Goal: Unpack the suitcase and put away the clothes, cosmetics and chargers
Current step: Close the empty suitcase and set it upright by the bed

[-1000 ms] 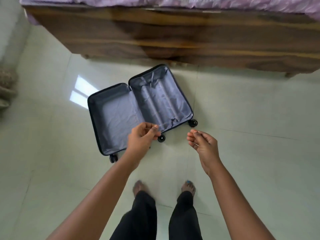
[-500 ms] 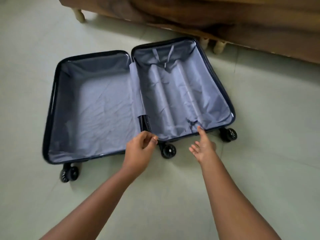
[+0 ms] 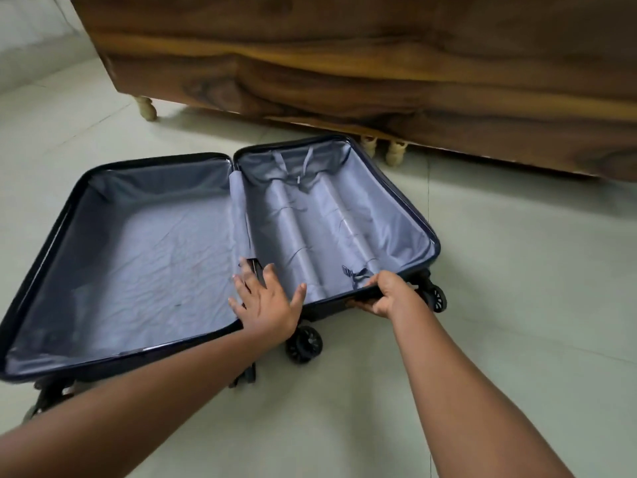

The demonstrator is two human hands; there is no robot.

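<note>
Grey-lined suitcase rim, R hand fingers curled.

We see a small dark navy hard-shell suitcase lying splayed open on the floor, both halves lined with wrinkled grey fabric. Two ridges run lengthwise under the right half's lining. Its black wheels sit at its near end.

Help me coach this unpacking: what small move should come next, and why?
Probably swing the right half over to close the suitcase. Both halves show only bare grey lining, the right hand already grips that half's near rim, and the left hand rests flat, fingers spread, by the hinge.
</note>
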